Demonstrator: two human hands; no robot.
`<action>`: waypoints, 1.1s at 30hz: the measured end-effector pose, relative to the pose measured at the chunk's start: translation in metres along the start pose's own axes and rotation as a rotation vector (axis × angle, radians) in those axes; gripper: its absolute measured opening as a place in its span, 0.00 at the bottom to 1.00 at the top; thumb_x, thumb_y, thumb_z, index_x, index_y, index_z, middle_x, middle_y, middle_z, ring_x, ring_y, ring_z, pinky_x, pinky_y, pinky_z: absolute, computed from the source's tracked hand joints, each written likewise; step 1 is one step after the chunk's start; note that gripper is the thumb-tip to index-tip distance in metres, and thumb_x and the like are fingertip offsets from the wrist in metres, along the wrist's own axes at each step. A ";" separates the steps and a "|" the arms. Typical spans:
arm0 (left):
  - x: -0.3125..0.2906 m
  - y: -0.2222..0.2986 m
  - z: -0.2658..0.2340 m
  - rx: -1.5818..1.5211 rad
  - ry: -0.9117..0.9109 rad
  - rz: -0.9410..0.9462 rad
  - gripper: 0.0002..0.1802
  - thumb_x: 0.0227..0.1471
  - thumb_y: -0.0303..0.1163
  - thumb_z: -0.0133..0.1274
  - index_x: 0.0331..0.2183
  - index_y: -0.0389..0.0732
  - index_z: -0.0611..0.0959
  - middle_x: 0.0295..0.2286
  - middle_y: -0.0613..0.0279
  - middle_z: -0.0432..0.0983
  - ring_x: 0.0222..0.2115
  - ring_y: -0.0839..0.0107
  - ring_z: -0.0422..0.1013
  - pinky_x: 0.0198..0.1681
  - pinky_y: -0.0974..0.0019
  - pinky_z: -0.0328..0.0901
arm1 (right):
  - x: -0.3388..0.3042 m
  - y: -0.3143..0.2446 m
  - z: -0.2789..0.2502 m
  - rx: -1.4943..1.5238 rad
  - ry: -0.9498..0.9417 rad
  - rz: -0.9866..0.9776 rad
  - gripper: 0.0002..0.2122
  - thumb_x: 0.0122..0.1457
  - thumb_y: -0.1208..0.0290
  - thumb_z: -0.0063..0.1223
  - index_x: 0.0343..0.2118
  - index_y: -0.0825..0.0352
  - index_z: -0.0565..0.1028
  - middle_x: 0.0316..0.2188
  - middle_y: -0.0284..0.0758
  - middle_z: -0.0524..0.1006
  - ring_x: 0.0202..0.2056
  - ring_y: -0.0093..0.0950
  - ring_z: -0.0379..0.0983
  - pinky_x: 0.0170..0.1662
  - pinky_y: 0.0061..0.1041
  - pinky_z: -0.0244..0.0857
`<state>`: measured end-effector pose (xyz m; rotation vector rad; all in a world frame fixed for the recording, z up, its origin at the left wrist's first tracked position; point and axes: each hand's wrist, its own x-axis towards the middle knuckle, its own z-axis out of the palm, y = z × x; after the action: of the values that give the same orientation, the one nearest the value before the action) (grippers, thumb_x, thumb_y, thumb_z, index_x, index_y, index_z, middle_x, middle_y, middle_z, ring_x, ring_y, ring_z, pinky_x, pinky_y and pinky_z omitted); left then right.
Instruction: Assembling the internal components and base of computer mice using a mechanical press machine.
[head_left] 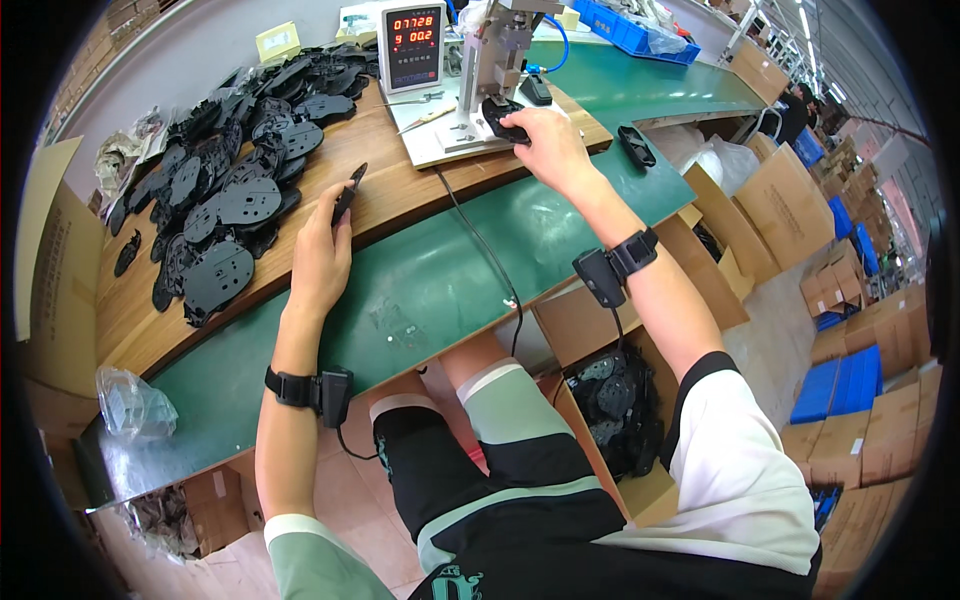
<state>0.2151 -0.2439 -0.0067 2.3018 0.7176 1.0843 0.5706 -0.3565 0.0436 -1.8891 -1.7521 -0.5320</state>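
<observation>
At the small bench press (505, 60) standing on its white base plate (440, 140): right hand (545, 145) lies palm-down at the foot of the press, fingers curled over a black plastic part (500, 118) seated under the ram, probably steadying it in the fixture. Left of the press, on the wooden bench top (390, 190), left hand (322, 258) pinches a second flat black part (348, 195) edge-up between thumb and fingers, seemingly kept ready. Further left of the press, a loose heap of like black plates (225, 190) covers the wood within that hand's reach. A digital counter box (412, 45) with red digits stands just left of the press column. Below the press, a green belt surface (450, 270) runs along the bench edge. Both wrists carry black strapped sensor units.
</observation>
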 end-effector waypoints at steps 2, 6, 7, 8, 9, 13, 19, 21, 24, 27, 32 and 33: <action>0.003 -0.002 -0.003 -0.012 -0.016 -0.026 0.21 0.67 0.22 0.50 0.60 0.43 0.74 0.37 0.40 0.78 0.33 0.51 0.73 0.42 0.60 0.68 | 0.003 0.000 0.000 -0.008 -0.006 -0.006 0.16 0.51 0.79 0.63 0.45 0.64 0.85 0.42 0.40 0.85 0.47 0.43 0.81 0.52 0.41 0.76; 0.002 0.002 -0.007 -0.025 -0.039 -0.047 0.21 0.67 0.22 0.50 0.60 0.44 0.74 0.41 0.37 0.80 0.43 0.38 0.77 0.47 0.52 0.70 | 0.004 -0.005 -0.003 -0.026 -0.066 0.033 0.16 0.51 0.78 0.64 0.45 0.64 0.84 0.44 0.40 0.84 0.48 0.43 0.81 0.53 0.42 0.75; 0.000 0.004 -0.006 -0.020 -0.048 -0.050 0.21 0.67 0.22 0.50 0.60 0.44 0.74 0.41 0.37 0.80 0.43 0.38 0.77 0.48 0.52 0.70 | 0.003 -0.005 -0.003 -0.021 -0.049 0.027 0.16 0.51 0.78 0.63 0.45 0.64 0.84 0.44 0.40 0.84 0.48 0.43 0.81 0.53 0.42 0.75; 0.000 0.003 -0.004 -0.025 -0.041 -0.029 0.22 0.67 0.22 0.50 0.60 0.43 0.74 0.44 0.37 0.80 0.46 0.38 0.77 0.49 0.52 0.70 | 0.002 -0.005 -0.003 -0.017 -0.032 0.021 0.16 0.51 0.78 0.63 0.45 0.64 0.84 0.44 0.40 0.84 0.48 0.43 0.81 0.53 0.42 0.75; 0.001 0.003 -0.004 -0.020 -0.037 -0.010 0.22 0.67 0.22 0.50 0.60 0.43 0.74 0.44 0.37 0.80 0.46 0.38 0.77 0.49 0.52 0.70 | 0.001 -0.005 -0.002 -0.011 -0.015 0.015 0.16 0.52 0.79 0.63 0.45 0.64 0.84 0.44 0.40 0.84 0.48 0.43 0.81 0.53 0.42 0.75; 0.001 0.002 -0.003 -0.014 -0.036 0.012 0.22 0.67 0.22 0.50 0.60 0.42 0.74 0.45 0.38 0.80 0.47 0.38 0.77 0.50 0.51 0.70 | 0.000 -0.009 0.000 -0.016 -0.005 0.042 0.15 0.52 0.80 0.61 0.44 0.65 0.84 0.43 0.41 0.85 0.48 0.43 0.81 0.53 0.42 0.75; -0.001 0.004 -0.005 0.031 -0.028 0.046 0.23 0.67 0.21 0.50 0.61 0.40 0.75 0.50 0.40 0.80 0.51 0.40 0.76 0.54 0.52 0.69 | 0.003 -0.016 -0.003 -0.027 -0.043 0.075 0.14 0.51 0.81 0.60 0.42 0.65 0.85 0.40 0.41 0.85 0.46 0.43 0.81 0.52 0.43 0.75; 0.000 0.003 -0.006 0.023 -0.009 0.021 0.23 0.66 0.20 0.51 0.60 0.39 0.76 0.52 0.41 0.79 0.53 0.41 0.75 0.56 0.52 0.68 | 0.002 -0.014 -0.003 -0.022 -0.022 0.053 0.14 0.51 0.81 0.60 0.42 0.65 0.85 0.40 0.41 0.84 0.46 0.43 0.81 0.52 0.43 0.75; 0.001 0.002 0.002 0.029 0.004 0.016 0.23 0.63 0.19 0.52 0.59 0.38 0.77 0.55 0.43 0.78 0.56 0.44 0.74 0.58 0.52 0.68 | 0.000 -0.007 -0.003 -0.028 0.022 0.037 0.14 0.52 0.80 0.60 0.42 0.65 0.85 0.40 0.40 0.84 0.45 0.43 0.81 0.51 0.42 0.76; 0.015 0.018 0.016 0.179 -0.002 0.244 0.26 0.57 0.15 0.54 0.58 0.37 0.79 0.57 0.44 0.78 0.58 0.47 0.73 0.63 0.51 0.68 | 0.000 0.003 -0.006 0.040 0.074 0.009 0.14 0.52 0.79 0.60 0.42 0.65 0.85 0.40 0.39 0.85 0.45 0.43 0.81 0.50 0.41 0.76; 0.055 0.085 0.063 0.341 -0.095 0.535 0.29 0.56 0.17 0.52 0.60 0.38 0.77 0.60 0.44 0.75 0.62 0.48 0.70 0.64 0.49 0.67 | -0.065 -0.021 -0.070 0.287 0.468 0.191 0.15 0.56 0.84 0.58 0.47 0.68 0.81 0.45 0.41 0.83 0.47 0.41 0.81 0.51 0.35 0.75; 0.064 0.088 0.074 0.380 -0.108 0.551 0.29 0.56 0.17 0.51 0.60 0.37 0.77 0.59 0.44 0.75 0.62 0.47 0.70 0.65 0.50 0.66 | -0.095 -0.028 -0.077 0.333 0.545 0.182 0.15 0.58 0.85 0.56 0.48 0.69 0.80 0.45 0.42 0.83 0.47 0.40 0.81 0.52 0.34 0.75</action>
<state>0.3306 -0.2835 0.0413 2.9685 0.2584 1.1060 0.5379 -0.4775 0.0511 -1.4739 -1.2148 -0.5774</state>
